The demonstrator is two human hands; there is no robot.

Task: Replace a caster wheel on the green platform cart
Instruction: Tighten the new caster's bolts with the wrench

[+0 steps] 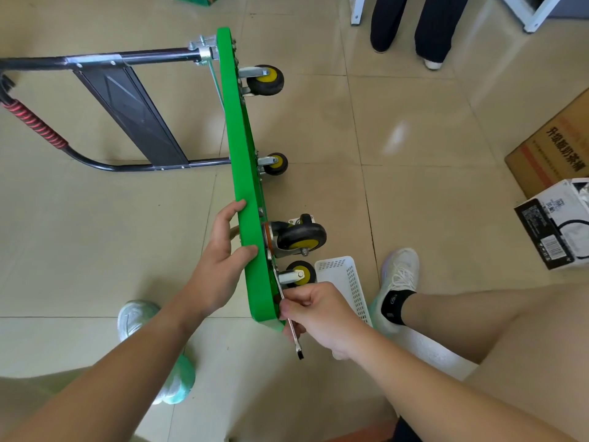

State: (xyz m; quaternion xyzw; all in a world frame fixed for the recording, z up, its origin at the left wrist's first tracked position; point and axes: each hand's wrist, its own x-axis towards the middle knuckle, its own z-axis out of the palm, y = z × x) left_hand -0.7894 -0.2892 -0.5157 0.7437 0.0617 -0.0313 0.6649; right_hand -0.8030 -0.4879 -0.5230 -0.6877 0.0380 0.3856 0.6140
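Both hands on the job. My left hand [223, 250] clamps the green platform cart [245, 186] by its near edge, fingers over the top face and thumb wrapped round toward the underside, holding the deck up on its side on the tiled floor [414, 138]. My right hand [318, 314] is closed round a flat wrench [291, 320], pinched between thumb and curled fingers; its upper end runs up along the underside toward the caster mounts, its free end pokes out below my palm.

Head view only, so one pass. Four wheels jut to the right: the big black caster wheel [301, 237] nearest my left hand, a smaller yellow-hubbed wheel [299, 273] just below it, two more farther up. Folded handle [105, 113] lies flat to the left. White basket [347, 282] sits just beside the lower wheel (handy for loose nuts, I'd guess).

Which bolt the wrench head sits on I cannot tell; deck edge hides it.

To do this step well: seat the jaw square on the nut before pulling, take short swings so the handle clears the deck lip, keep the left grip firm so the cart doesn't rock.
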